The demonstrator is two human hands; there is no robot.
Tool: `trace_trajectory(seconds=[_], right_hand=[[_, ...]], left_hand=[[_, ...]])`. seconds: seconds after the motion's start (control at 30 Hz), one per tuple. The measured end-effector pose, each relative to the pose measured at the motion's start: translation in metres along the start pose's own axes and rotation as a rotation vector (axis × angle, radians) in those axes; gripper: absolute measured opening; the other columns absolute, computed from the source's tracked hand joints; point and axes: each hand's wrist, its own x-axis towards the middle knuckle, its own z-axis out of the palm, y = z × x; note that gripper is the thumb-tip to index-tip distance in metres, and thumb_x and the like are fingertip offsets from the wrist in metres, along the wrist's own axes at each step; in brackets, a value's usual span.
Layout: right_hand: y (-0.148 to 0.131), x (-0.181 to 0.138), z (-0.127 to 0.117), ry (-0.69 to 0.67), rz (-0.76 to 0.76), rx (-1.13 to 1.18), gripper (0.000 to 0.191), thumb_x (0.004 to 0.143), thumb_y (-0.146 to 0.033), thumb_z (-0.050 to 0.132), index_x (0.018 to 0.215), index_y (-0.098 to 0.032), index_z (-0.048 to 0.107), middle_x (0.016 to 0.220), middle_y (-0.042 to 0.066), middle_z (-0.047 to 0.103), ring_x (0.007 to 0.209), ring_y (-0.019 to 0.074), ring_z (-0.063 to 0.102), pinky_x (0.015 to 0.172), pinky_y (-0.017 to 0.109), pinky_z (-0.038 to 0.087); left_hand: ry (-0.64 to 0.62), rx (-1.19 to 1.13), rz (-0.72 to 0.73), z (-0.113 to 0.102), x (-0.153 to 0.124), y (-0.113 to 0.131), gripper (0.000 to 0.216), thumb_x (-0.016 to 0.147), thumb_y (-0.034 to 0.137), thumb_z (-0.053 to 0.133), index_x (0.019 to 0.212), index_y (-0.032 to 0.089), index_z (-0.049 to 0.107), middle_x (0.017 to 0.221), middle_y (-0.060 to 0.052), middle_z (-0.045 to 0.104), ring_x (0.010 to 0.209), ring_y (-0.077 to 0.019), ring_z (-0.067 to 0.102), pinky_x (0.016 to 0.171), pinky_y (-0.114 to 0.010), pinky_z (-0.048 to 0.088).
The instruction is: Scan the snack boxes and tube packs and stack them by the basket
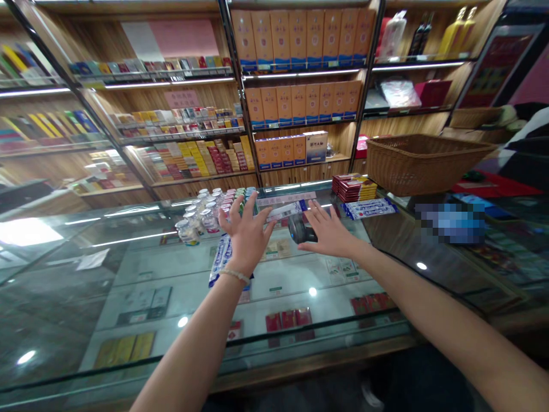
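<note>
Head view, the only one I have. I take the wicker basket point(422, 163) at the far right of the glass tabletop point(141, 269) as my landmark.

Left of the basket, both my arms reach out over the glass. My left hand point(247, 234) is spread wide, fingers fanned and pointing away, holding nothing; it hovers just in front of a cluster of small bottles point(206, 214). A long blue-and-white packet point(221, 257) lies on the glass under its wrist. My right hand point(330, 232), nearer the basket, is also flat and open, palm down, empty. Just beside its thumb sits a dark roundish object point(300, 229); I cannot tell whether the hand touches it, nor what it is.

Close against the basket's left side: a stack of red boxes point(354, 187) and another blue-and-white packet point(369, 209). Behind the basket, shelves point(300, 74) of orange cartons.

Risks, as I judge them:
- The bottles stand crowded and upright; a sweep of the left hand could topple several.
- The dark object looks rounded and the glass slick; a nudge might send it rolling or sliding away.
- Reflections on the glass hide edges, so I could misjudge height.
</note>
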Motion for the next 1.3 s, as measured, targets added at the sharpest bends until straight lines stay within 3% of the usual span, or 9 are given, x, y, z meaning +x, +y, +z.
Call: trace_trajectory(seconds=[0.1, 0.27, 0.4, 0.6, 0.93, 1.13, 1.3], right_hand=[[0.01, 0.004, -0.017, 0.116, -0.003, 0.059, 0.105, 0.091, -0.08, 0.054, 0.169, -0.017, 0.023, 0.177, 0.022, 0.02, 0.165, 0.0382, 0.013, 0.128, 0.072, 0.015], [0.028, 0.007, -0.036, 0.333, -0.105, 0.043, 0.071, 0.092, -0.061, 0.068, 0.151, -0.027, 0.05, 0.169, 0.015, 0.038, 0.161, 0.035, 0.026, 0.129, 0.066, 0.017], [0.031, 0.004, -0.034, 0.396, -0.126, 0.032, 0.054, 0.091, -0.06, 0.071, 0.134, -0.029, 0.064, 0.161, 0.014, 0.048, 0.155, 0.0357, 0.035, 0.125, 0.061, 0.023], [0.029, -0.001, -0.032, 0.441, -0.042, 0.064, 0.036, 0.093, -0.054, 0.07, 0.12, -0.03, 0.073, 0.157, 0.01, 0.053, 0.15, 0.0328, 0.04, 0.121, 0.053, 0.027], [0.025, -0.016, -0.051, 0.475, -0.074, 0.025, 0.028, 0.091, -0.047, 0.071, 0.113, -0.03, 0.074, 0.157, 0.009, 0.051, 0.149, 0.0328, 0.039, 0.12, 0.053, 0.026], [0.024, -0.018, -0.061, 0.544, -0.058, 0.043, 0.026, 0.089, -0.045, 0.07, 0.109, -0.029, 0.074, 0.157, 0.009, 0.05, 0.147, 0.0348, 0.04, 0.118, 0.054, 0.027], [0.029, -0.02, -0.07, 0.574, -0.01, 0.006, 0.026, 0.089, -0.043, 0.068, 0.11, -0.03, 0.073, 0.158, 0.008, 0.049, 0.149, 0.0365, 0.038, 0.12, 0.055, 0.025]], left_hand=[[-0.008, -0.012, -0.001, 0.0, 0.0, 0.002, 0.024, 0.094, 0.039, 0.072, 0.115, 0.032, 0.08, 0.163, -0.01, 0.052, 0.155, -0.0433, 0.033, 0.124, -0.077, 0.009], [-0.036, -0.003, 0.048, -0.001, -0.001, 0.007, 0.025, 0.095, 0.04, 0.071, 0.117, 0.031, 0.081, 0.163, -0.011, 0.052, 0.154, -0.0431, 0.036, 0.124, -0.076, 0.013], [-0.026, -0.015, 0.075, 0.0, -0.002, 0.013, 0.024, 0.097, 0.041, 0.069, 0.116, 0.032, 0.081, 0.163, -0.01, 0.052, 0.154, -0.042, 0.036, 0.124, -0.074, 0.013], [0.011, -0.052, 0.127, 0.004, -0.003, 0.02, 0.023, 0.094, 0.041, 0.072, 0.116, 0.035, 0.08, 0.163, -0.007, 0.053, 0.153, -0.0406, 0.038, 0.126, -0.073, 0.009], [-0.048, -0.002, 0.173, -0.001, 0.001, 0.028, 0.029, 0.095, 0.04, 0.071, 0.123, 0.035, 0.077, 0.166, -0.01, 0.048, 0.154, -0.0407, 0.037, 0.125, -0.074, 0.01], [-0.044, -0.006, 0.216, -0.007, 0.02, 0.034, 0.028, 0.093, 0.04, 0.074, 0.12, 0.036, 0.077, 0.168, -0.008, 0.046, 0.156, -0.039, 0.036, 0.127, -0.073, 0.007], [-0.037, 0.0, 0.252, -0.01, 0.036, 0.054, 0.037, 0.09, 0.037, 0.077, 0.127, 0.036, 0.073, 0.171, -0.009, 0.04, 0.157, -0.0383, 0.034, 0.128, -0.072, 0.007]])
